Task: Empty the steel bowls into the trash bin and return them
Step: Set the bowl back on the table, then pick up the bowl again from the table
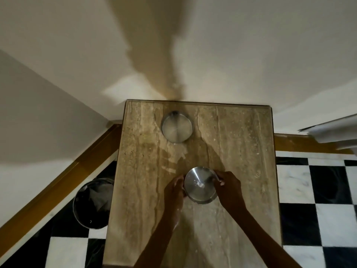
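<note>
A steel bowl point(200, 184) sits low in the centre of the frame, on a narrow stone-topped table point(241, 171) that runs up the middle of the picture to a pale wall. Two bare hands hold it: the left hand point(174, 187) is curled against its left side and the right hand point(229, 185) wraps its right side, fingers closed on the rim, so both hands grip the bowl between them. It looks nearly empty, with only a small pale speck near the middle; whether it rests on the table or is just lifted cannot be told. A second steel bowl point(177, 126) stands alone in the upper middle of the table, near the wall, well apart from the hands, and its inside looks bare. The trash bin point(92, 204), round and lined with a dark bag, stands on the black-and-white checkered floor point(316, 209) at the lower left of the frame, partly hidden under the table's left edge. Judging from this, the risks are modest: the smooth steel could slip from the fingers on the way to the bin, and because the tabletop overhangs the bin's mouth, a careless tip could scatter residue onto the floor or knock the bowl against the table edge.
</note>
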`<state>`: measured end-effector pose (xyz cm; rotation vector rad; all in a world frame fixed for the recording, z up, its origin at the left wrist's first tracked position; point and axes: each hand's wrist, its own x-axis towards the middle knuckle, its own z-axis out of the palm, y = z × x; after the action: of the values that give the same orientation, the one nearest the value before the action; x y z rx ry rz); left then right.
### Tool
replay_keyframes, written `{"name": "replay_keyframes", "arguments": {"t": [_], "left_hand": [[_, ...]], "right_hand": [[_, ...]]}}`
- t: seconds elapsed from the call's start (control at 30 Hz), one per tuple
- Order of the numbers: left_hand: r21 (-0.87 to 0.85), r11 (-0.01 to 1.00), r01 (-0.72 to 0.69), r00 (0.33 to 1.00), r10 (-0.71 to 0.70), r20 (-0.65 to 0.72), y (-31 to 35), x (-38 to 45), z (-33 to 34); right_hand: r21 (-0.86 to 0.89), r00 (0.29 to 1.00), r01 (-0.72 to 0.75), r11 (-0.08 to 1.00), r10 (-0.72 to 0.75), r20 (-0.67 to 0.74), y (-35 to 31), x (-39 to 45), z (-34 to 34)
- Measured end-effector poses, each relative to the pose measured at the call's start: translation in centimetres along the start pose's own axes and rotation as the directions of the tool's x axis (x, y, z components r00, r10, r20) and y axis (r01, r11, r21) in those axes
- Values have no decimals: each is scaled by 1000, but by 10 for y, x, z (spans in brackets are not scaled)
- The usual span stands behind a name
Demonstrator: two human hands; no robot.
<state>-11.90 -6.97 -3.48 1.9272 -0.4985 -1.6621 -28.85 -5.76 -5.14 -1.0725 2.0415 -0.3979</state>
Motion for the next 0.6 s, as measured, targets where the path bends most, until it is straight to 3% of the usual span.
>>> {"name": "replay_keyframes", "arguments": {"t": [0.1, 0.27, 0.4, 0.47, 0.6], "left_hand": [[-97, 994, 54, 997, -59, -42, -10, -6, -5], [-291, 935, 203, 979, -200, 40, -25, -15, -48], [-514, 785, 347, 937, -262, 232, -33, -31, -104], [-580, 755, 306, 952, -238, 193, -43, -37, -136], [-790, 498, 358, 934, -193, 301, -60, -40, -198]], "right_hand": [[38, 999, -37, 999, 38, -32, 2, -10, 5], [15, 994, 102, 995, -102, -34, -20, -41, 15], [93, 988, 131, 987, -138, 67, -54, -74, 43], [116, 977, 152, 981, -167, 133, -79, -93, 66], [113, 949, 207, 972, -227, 220, -124, -125, 116]]}}
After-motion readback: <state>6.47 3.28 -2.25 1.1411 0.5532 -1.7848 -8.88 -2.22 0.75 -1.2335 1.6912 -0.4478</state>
